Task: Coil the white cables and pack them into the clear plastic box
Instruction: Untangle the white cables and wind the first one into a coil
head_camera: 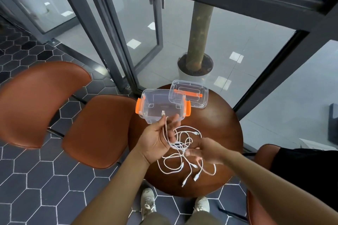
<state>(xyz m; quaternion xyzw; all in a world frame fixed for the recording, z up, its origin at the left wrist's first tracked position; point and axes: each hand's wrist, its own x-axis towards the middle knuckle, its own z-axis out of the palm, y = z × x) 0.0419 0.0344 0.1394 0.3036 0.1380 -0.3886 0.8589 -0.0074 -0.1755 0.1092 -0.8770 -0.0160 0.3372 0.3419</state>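
Left hand [157,139]: palm up, fingers spread and half-curled, raised over the near-left part of the round wooden table [225,126]. Strands of the white cables [182,151] lie lengthwise across the palm and fingers, running from heel toward fingertips; one connector end [163,113] sticks out past the fingertips, pointing away from the person toward the box. Grip loose: cables draped and lightly cradled, not clenched.

Right hand [206,151]: palm turned left and down, fingers reaching into the cable tangle at table centre. Blurred; cannot tell whether the fingers pinch a strand or only touch it.

Rest of the cables: loose overlapping loops on the tabletop between and below both hands, several plug ends trailing toward the near edge.

Clear plastic box [161,106]: open, orange latches on both short ends, at the far-left table edge, long axis left-right, no cable inside. Its lid [190,95] with orange strip lies just behind, overlapping the box's right corner.

Brown chairs [73,115] left of table.
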